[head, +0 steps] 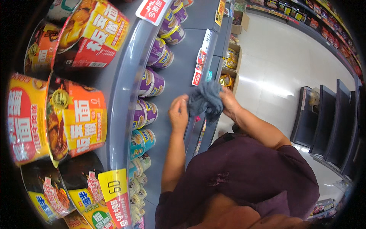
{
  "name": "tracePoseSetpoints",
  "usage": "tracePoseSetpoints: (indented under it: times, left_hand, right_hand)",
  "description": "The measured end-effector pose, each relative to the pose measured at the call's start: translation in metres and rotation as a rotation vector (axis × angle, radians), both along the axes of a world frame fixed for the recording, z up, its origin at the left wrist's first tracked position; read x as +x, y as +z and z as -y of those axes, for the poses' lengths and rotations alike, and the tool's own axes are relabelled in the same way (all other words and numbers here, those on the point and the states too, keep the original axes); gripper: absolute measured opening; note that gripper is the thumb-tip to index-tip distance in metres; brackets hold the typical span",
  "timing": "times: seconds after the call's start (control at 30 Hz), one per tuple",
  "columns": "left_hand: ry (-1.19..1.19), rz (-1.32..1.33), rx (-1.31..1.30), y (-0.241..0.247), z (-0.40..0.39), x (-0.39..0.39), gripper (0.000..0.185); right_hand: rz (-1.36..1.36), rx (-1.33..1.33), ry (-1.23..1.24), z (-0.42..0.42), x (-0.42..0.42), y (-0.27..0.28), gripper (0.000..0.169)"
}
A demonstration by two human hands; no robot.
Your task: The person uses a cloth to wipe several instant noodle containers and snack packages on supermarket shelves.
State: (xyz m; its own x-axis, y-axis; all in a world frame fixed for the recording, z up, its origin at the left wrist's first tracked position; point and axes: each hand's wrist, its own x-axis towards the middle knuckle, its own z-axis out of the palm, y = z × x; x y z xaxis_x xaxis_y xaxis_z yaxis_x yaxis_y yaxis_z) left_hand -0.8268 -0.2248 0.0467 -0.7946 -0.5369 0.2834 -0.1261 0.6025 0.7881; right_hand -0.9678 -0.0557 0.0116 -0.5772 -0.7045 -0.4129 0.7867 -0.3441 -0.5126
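Observation:
A crumpled dark blue-grey cloth [206, 98] is bunched up in front of my chest, above the front edge of a grey shelf. My right hand [231, 103] grips its right side, the fingers partly hidden by the folds. At its left side, my left hand [179, 111] has thumb and fingertips pinched together against the fabric. Closest to my left hand are purple instant-noodle cups [145, 113] and a teal cup [143, 143], lined up on the shelf.
Larger noodle tubs [77, 117] stand on a higher shelf at left, behind a clear price rail [121, 114]. Open cartons of packets [232, 58] sit by the shelving on the pale tiled floor [268, 57]. Dark shelving [326, 120] stands at right; stocked shelves [311, 23] line the aisle's far side.

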Motion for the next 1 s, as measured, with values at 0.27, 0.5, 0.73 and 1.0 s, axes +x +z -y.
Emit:
tracePoseSetpoints:
  times: [0.27, 0.5, 0.73, 1.0]
  left_hand:
    - [0.129, 0.444, -0.525, -0.059, 0.041, -0.048, 0.05]
    - [0.147, 0.541, -0.558, -0.055, 0.039, -0.048, 0.053]
    - [0.169, 0.555, -0.529, -0.052, 0.033, -0.052, 0.052]
    - [0.151, 0.557, -0.536, -0.049, 0.036, -0.059, 0.053]
  right_hand:
    - [-0.025, -0.013, -0.373, 0.015, -0.057, -0.026, 0.045]
    - [-0.862, 0.527, -0.153, 0.066, -0.027, -0.072, 0.085]
    - [-0.905, 0.56, -0.241, 0.078, -0.099, -0.086, 0.075]
    - [-0.997, 0.748, -0.438, 0.103, -0.239, -0.086, 0.065]
